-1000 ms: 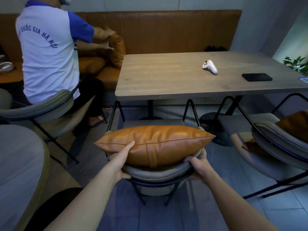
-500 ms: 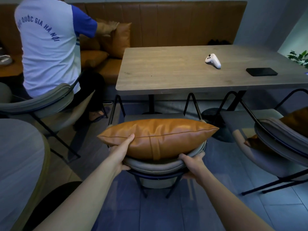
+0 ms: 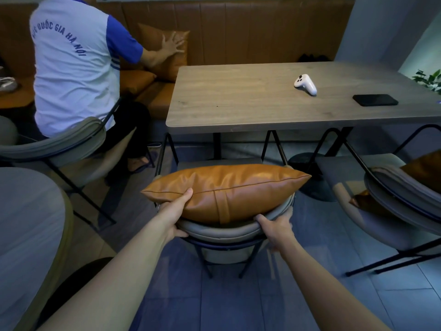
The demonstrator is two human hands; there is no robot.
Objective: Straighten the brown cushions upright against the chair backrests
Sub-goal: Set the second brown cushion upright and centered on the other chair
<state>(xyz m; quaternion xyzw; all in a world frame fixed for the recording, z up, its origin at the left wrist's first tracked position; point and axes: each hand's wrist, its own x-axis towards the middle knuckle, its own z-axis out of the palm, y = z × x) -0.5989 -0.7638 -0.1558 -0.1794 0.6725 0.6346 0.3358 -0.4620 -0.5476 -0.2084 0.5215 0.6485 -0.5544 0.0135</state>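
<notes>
A brown leather cushion (image 3: 226, 189) stands on its long edge in the grey chair (image 3: 222, 231) in front of me, its top above the curved backrest. My left hand (image 3: 175, 212) grips the cushion's left lower corner, thumb on its face. My right hand (image 3: 274, 229) holds the backrest rim under the cushion's right side. Another brown cushion (image 3: 422, 170) sits in the chair at the right (image 3: 393, 199), partly hidden by that backrest.
A wooden table (image 3: 262, 101) stands just beyond the chair, bearing a white controller (image 3: 305, 84) and a black phone (image 3: 375, 100). A person in a white and blue shirt (image 3: 71, 65) sits at the left, pressing a cushion (image 3: 167, 53) against the brown bench. A round table edge (image 3: 31, 230) is at my near left.
The cushion and my hands have barely shifted on the chair. The person at the left turned the bench cushion upright and now presses a flat hand on it.
</notes>
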